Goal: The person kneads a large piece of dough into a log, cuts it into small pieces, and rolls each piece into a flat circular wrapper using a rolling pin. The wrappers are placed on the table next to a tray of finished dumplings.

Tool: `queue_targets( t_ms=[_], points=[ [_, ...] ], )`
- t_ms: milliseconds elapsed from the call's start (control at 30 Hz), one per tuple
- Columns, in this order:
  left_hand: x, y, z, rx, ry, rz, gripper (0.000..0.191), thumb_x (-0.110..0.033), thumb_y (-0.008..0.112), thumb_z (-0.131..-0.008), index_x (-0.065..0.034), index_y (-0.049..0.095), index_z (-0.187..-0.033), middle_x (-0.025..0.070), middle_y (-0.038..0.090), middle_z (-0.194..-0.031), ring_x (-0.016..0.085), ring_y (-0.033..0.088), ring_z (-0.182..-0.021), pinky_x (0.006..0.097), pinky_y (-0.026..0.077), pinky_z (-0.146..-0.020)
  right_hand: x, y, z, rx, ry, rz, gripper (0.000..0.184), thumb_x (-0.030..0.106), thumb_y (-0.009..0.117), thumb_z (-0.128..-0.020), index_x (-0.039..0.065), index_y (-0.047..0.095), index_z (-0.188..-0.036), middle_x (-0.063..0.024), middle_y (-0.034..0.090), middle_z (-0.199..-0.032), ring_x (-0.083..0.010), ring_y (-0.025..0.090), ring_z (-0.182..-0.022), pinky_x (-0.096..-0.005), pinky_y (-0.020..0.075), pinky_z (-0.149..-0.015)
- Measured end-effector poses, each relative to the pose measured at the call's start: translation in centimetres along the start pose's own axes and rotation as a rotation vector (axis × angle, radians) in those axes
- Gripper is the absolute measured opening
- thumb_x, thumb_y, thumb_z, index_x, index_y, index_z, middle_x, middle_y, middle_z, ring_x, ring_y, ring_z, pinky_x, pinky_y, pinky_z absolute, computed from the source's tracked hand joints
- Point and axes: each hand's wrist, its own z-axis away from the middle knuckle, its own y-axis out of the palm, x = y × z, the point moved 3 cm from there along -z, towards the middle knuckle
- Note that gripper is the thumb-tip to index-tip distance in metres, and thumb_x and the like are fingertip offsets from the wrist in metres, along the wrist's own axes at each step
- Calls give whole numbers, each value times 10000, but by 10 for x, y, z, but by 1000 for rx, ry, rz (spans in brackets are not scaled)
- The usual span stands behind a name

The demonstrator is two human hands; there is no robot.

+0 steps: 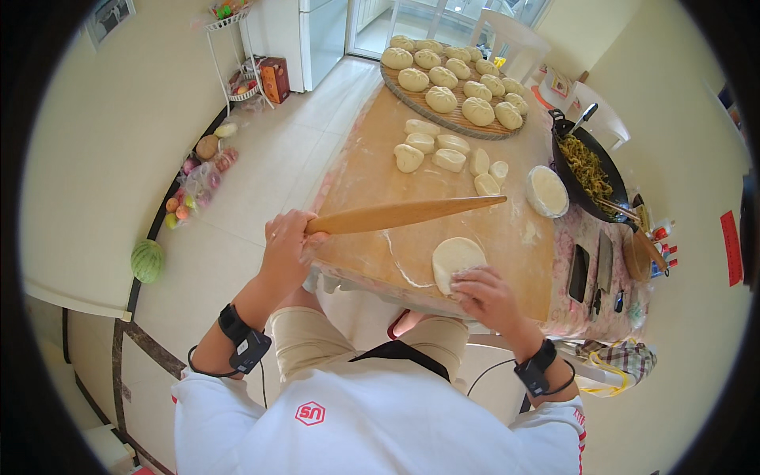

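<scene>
My left hand (291,238) is closed around the thick near end of a tapered wooden rolling pin (398,215). The pin slants over the floury wooden board (362,261), its thin tip towards the right. My right hand (484,297) rests its fingers on the lower right edge of a flat round of dough (454,260); whether the fingers pinch it is hidden. Beyond the pin lie several dough pieces (449,159). To their right stands a bowl of flour (547,191).
At the far end, a round woven tray (398,98) holds several pleated buns (441,99). On the right are a black wok (617,172) with cooked filling and a spatula, a cleaver (604,261) and a phone (579,273). A watermelon (147,261) sits on the floor at left.
</scene>
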Motion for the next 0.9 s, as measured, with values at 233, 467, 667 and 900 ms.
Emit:
queue_targets(
  t_ms=[233, 467, 667, 900],
  points=[
    [0, 2, 6, -13, -2, 16, 196, -223, 627, -957, -89, 604, -1098, 87, 599, -916, 305, 531, -895, 421, 382, -911, 51, 48, -30, 162, -12, 401, 789, 273, 820, -727, 120, 524, -1442, -107, 511, -1497, -328, 454, -1392, -485, 368, -1143],
    [0, -2, 7, -52, -1, 43, 198, -248, 650, -966, -93, 620, -1086, 84, 632, -909, 296, 560, -913, 418, 375, -909, 50, 73, -98, 191, 153, 455, 805, 547, 656, -892, 92, 439, -1520, -153, 461, -1538, -366, 348, -1476, -583, 270, -1184],
    [-1, -8, 11, -35, -28, 39, 205, -247, 653, -963, -91, 619, -1091, 81, 621, -926, 299, 557, -916, 414, 373, -916, -1, 58, -116, 78, 383, 380, 678, 544, 546, -970, 60, 524, -1446, -162, 481, -1517, -368, 358, -1460, -521, 202, -1228],
    [-6, -6, 3, 25, -20, -39, 224, -264, 625, -954, -92, 618, -1097, 84, 617, -945, 305, 554, -931, 418, 382, -933, -28, 42, -78, 248, 203, 336, 657, 464, 595, -953, 23, 516, -1433, -176, 479, -1513, -352, 373, -1455, -482, 249, -1222]
  ],
)
